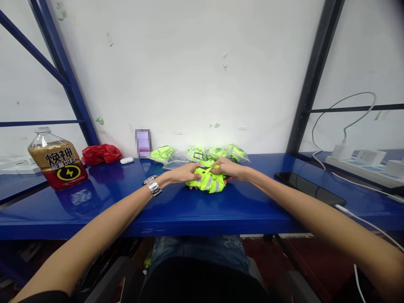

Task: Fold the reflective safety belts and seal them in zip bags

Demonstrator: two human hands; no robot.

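A bundle of neon yellow-green fabric with grey reflective strips [210, 182] is held just above the blue table, near its middle. My left hand [188, 173], with a metal watch on the wrist, grips the bundle's left side, thumb on top. On the right side, my right hand [232, 169] has its thumb pressed on the fabric and its fingers partly hidden behind it. Behind the bundle lie several similar neon pieces in clear plastic bags [196, 154], along the wall. One more neon piece [163, 153] sits to their left on clear plastic.
On the blue table [202, 214], a large drink bottle [59, 160], a red plastic bag [101, 154], a small white case [126, 160] and an upright phone [143, 144] stand left. A black phone [309, 188] with a white cable and a power strip [366, 168] lie right.
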